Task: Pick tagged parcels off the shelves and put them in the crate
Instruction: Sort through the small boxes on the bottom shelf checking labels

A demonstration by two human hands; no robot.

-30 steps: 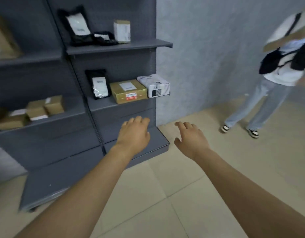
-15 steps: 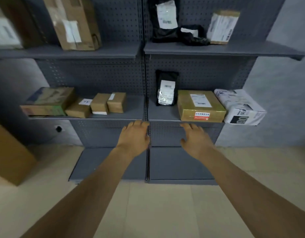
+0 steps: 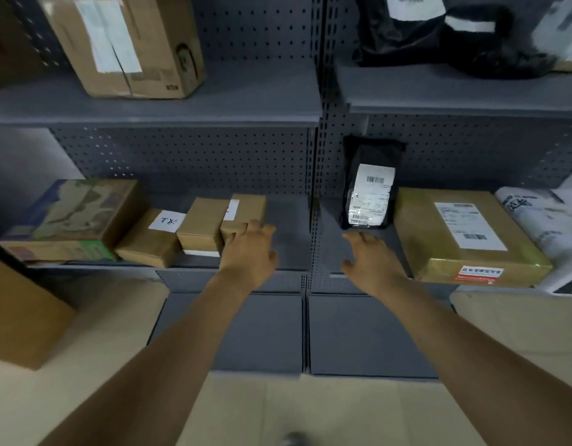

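Both arms reach at the grey middle shelf [image 3: 291, 220]: left hand [image 3: 249, 255] relaxed, fingers spread, fingertips at the near corner of a small brown carton [image 3: 246, 214], contact unclear, grasping nothing. Right hand [image 3: 371, 262] also released, empty, just in front of the upright black mailer bag [image 3: 370, 185], beside a flat taped box [image 3: 464, 233].
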